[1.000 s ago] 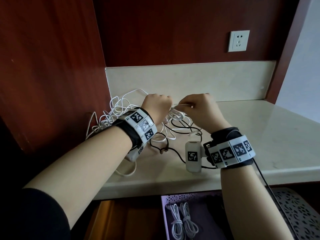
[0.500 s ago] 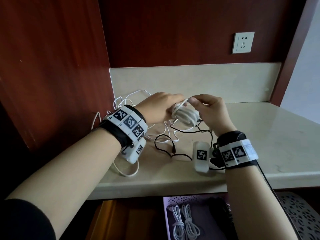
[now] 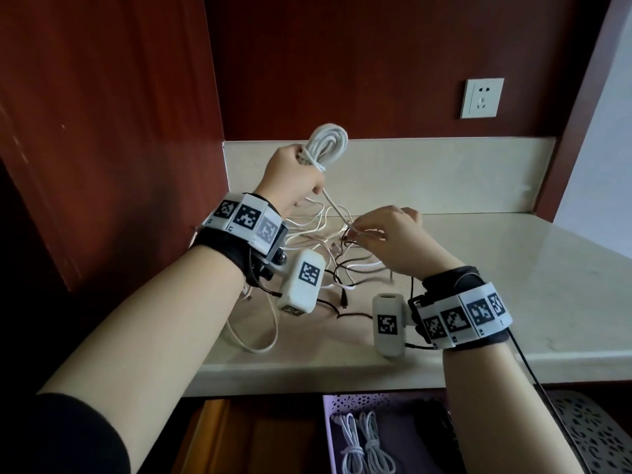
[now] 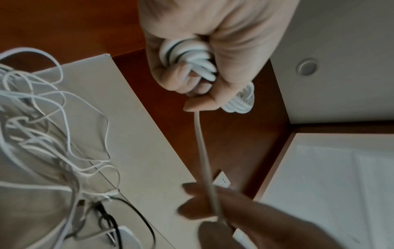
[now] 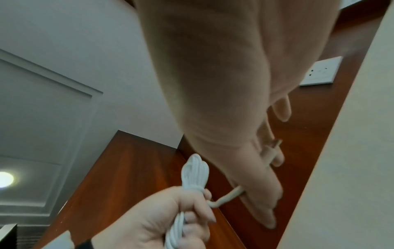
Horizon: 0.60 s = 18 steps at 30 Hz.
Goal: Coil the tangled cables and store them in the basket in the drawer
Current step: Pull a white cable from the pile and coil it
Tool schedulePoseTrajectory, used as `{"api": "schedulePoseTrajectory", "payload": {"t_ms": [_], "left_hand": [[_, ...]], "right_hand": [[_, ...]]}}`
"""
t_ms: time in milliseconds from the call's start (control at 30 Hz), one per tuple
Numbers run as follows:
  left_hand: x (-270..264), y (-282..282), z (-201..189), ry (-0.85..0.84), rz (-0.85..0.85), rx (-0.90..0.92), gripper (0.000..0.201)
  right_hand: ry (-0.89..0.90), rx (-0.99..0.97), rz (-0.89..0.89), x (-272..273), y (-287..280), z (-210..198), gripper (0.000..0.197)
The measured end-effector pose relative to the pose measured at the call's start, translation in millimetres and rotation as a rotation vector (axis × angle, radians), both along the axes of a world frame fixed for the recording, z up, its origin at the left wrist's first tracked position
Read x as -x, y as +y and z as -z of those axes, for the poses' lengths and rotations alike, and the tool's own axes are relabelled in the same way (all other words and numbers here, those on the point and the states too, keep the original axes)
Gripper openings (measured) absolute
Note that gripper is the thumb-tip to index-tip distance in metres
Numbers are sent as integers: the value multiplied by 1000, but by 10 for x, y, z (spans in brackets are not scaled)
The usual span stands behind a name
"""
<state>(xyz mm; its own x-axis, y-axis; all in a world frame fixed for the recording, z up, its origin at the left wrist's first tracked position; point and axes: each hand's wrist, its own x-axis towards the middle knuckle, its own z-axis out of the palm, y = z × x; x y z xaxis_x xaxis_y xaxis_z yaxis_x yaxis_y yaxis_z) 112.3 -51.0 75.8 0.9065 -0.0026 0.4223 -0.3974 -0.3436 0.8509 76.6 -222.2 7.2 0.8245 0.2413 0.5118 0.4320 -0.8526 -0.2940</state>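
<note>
My left hand (image 3: pixel 294 176) is raised above the counter and grips a coiled white cable (image 3: pixel 326 143) in its fist (image 4: pixel 192 67); the loops (image 5: pixel 195 170) stick up out of it. The cable's free end (image 3: pixel 337 208) runs taut down to my right hand (image 3: pixel 379 230), which pinches it near the plug (image 5: pixel 275 145). Under both hands lies a tangle of white and black cables (image 3: pixel 328 254) on the cream counter (image 3: pixel 513 285). Below the counter edge, a lilac basket (image 3: pixel 328 425) in the open drawer holds two coiled white cables (image 3: pixel 362 446).
Red-brown wood panels close the left side and back. A wall socket (image 3: pixel 481 98) sits at the upper right. A white perforated basket (image 3: pixel 591 436) shows at the bottom right. A long white loop (image 3: pixel 253 340) hangs near the counter's front edge.
My left hand has lifted the white coil up and to the left, off the counter. The right hand stayed low over the tangle, and the free end is now stretched between them.
</note>
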Motion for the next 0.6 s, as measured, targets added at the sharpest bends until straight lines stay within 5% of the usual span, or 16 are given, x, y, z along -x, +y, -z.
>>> {"api": "schedulePoseTrajectory", "payload": {"t_ms": [200,467,600], "left_hand": [[30,69,103,-139,-311,-578,8],[111,-108,477,-347,-275,-1262,20],[132,-121,495,-470,-184,-1370,11]], "right_hand": [[60,-352,-262,188,46,-125,19],[-265,49,-74,48,-4,-84,29],[-390,-20,-64,22,-65,-67,22]]}}
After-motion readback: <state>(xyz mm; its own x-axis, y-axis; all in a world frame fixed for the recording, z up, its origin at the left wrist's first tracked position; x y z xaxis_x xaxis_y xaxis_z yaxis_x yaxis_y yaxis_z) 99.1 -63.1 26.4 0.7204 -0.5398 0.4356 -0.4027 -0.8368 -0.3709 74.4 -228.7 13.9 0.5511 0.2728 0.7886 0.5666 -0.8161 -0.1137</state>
